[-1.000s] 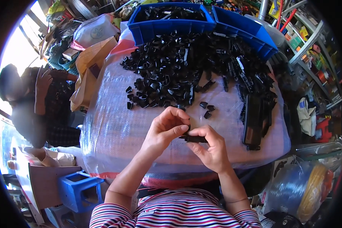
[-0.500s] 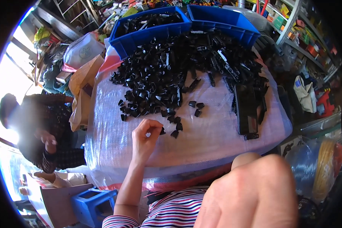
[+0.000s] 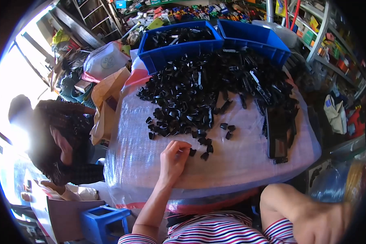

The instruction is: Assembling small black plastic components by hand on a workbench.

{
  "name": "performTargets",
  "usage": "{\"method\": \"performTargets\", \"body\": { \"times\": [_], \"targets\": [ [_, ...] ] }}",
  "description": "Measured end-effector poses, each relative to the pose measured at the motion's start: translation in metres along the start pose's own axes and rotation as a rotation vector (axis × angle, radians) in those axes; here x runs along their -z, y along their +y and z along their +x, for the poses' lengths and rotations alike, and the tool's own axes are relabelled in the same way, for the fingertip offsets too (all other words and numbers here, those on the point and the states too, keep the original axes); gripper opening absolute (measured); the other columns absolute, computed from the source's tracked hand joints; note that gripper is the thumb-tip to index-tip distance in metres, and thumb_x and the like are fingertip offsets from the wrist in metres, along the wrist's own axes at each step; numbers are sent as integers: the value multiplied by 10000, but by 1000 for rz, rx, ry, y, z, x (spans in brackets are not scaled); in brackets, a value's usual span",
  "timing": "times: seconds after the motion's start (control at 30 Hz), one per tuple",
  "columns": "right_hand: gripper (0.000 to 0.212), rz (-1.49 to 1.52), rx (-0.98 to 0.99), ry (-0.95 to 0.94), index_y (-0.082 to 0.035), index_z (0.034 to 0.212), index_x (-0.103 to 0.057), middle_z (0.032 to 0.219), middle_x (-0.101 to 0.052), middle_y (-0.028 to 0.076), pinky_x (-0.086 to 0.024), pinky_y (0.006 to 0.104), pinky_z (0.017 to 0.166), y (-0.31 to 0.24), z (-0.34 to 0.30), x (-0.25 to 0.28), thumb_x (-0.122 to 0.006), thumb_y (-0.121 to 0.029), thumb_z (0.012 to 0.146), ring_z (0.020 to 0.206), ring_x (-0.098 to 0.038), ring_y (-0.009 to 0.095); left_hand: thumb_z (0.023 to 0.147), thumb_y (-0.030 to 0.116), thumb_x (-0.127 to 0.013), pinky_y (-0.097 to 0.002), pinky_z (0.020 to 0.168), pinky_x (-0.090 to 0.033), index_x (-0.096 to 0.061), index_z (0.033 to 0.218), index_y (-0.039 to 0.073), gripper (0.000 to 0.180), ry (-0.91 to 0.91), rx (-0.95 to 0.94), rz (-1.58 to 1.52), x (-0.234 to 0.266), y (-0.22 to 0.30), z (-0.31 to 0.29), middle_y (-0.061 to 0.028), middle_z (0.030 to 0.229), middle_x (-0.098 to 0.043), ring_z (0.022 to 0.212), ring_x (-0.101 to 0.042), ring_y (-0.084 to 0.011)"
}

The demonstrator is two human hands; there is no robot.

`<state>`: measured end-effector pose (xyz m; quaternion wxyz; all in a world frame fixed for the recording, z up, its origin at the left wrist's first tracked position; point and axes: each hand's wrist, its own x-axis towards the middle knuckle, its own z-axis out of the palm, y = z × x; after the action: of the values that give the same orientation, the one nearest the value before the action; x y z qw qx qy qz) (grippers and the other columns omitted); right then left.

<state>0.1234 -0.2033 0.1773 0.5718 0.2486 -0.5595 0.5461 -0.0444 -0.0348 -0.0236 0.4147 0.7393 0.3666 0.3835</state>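
My left hand [image 3: 175, 159] rests on the near part of the white woven sheet [image 3: 150, 162], thumb and forefinger pinched on a small black plastic piece [image 3: 192, 152]. Two or three like pieces [image 3: 205, 155] lie just right of its fingertips. Beyond them spreads a large heap of small curved black plastic pieces [image 3: 179, 101]. My right hand [image 3: 323, 223] is raised near the camera at the lower right, away from the sheet. Its fingers are curled down and partly blurred, and whatever they hold is hidden. A long dark phone-like slab [image 3: 277, 134] lies at the heap's right side.
Behind the heap stand two blue bins, one [image 3: 181, 46] holding black parts, the other [image 3: 254, 36] seen mostly by its walls. A person [image 3: 61, 138] sits at the left near a brown paper sack [image 3: 105, 110]. A blue stool [image 3: 103, 223] stands lower left; shelves [image 3: 329, 49] line the right.
The view has shifted, so the table appears lower and further right. My right hand has moved right, away from the camera. My left hand stays by the same piece. The seated person's hand has shifted.
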Motion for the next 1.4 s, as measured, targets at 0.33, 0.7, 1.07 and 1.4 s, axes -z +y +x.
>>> {"method": "performTargets", "body": {
  "times": [0.33, 0.7, 1.07, 1.4],
  "targets": [
    [139, -731, -3, 566, -113, 883, -589, 844, -639, 49, -341, 196, 542, 39, 14, 0, -620, -34, 773, 687, -495, 111, 767, -2, -574, -262, 627, -478, -599, 867, 9, 104, 26, -2, 21, 2, 0, 1, -82, 856, -604, 695, -599, -172],
    [274, -555, 692, 122, -122, 1073, -598, 1102, -546, -24, -401, 270, 717, 30, -26, -3, -577, -56, 808, 961, -506, 111, 748, -4, -583, -285, 641, -469, -596, 861, 15, 116, 61, 19, -1, 3, 1, -2, -78, 849, -593, 720, -578, -206],
    [185, 2574, 2847, -248, -12, 845, -642, 625, -539, 37, -402, 273, 485, 61, -72, 47, -662, -105, 687, 571, -534, 159, 724, 71, -625, -376, 725, -389, -556, 818, 70, 117, 5, -271, 511, -4, 5, -11, -57, 892, -562, 847, -514, -284],
    [426, 3957, 1735, -945, -11, 1066, -558, 815, -579, 99, -474, 287, 596, 78, -125, 107, -694, 28, 665, 673, -586, 188, 787, -91, -554, -244, 712, -487, -465, 1017, -25, 256, -192, -3, -249, -12, 35, -8, -98, 837, -613, 792, -602, -123]
  ]
}}
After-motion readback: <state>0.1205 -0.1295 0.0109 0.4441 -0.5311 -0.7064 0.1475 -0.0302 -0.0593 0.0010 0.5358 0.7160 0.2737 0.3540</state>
